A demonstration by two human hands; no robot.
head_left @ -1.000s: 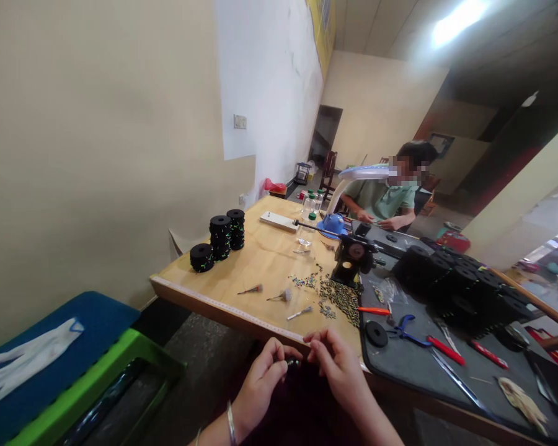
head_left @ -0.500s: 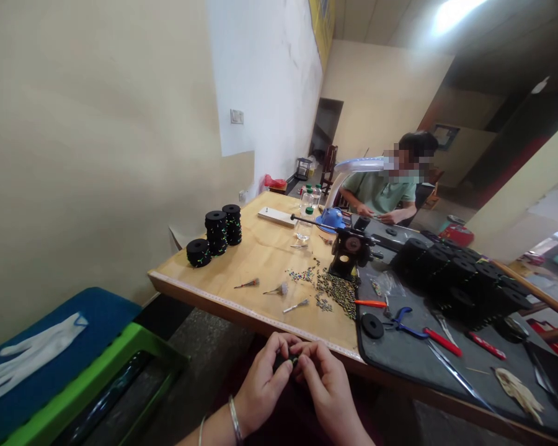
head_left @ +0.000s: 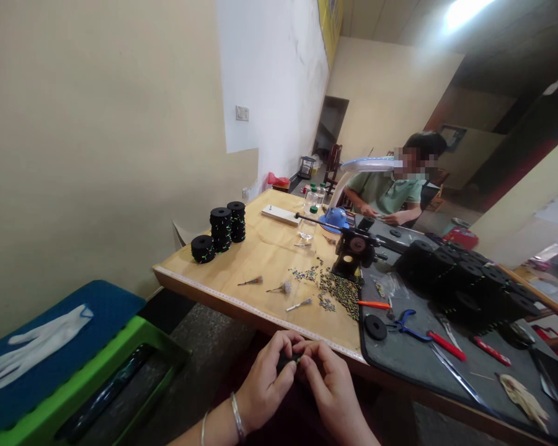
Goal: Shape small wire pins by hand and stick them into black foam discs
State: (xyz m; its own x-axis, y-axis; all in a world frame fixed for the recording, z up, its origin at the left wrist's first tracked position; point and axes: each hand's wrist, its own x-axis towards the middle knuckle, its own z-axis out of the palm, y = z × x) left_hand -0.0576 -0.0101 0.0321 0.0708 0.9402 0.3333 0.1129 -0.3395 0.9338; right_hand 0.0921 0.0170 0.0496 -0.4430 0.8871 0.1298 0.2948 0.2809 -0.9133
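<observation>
My left hand (head_left: 267,381) and my right hand (head_left: 330,387) meet in front of the wooden table's near edge (head_left: 260,313), fingers curled and pinched together around a small black spool (head_left: 289,361) that shows between the fingertips. A metal bangle circles my left wrist. Just beyond the hands, on the table, lie a scatter of small beads (head_left: 337,291) and several small feathered pieces (head_left: 286,287).
Black spools (head_left: 221,230) are stacked at the table's left. A black winding tool (head_left: 353,251), blue pliers (head_left: 407,325), red-handled tools (head_left: 446,345) and many black spools (head_left: 465,288) sit on a grey mat. A person works at the far end. Left, a white glove (head_left: 37,347) lies on a blue and green stool.
My two hands have closed in on each other around the black spool, and the view has shifted a little.
</observation>
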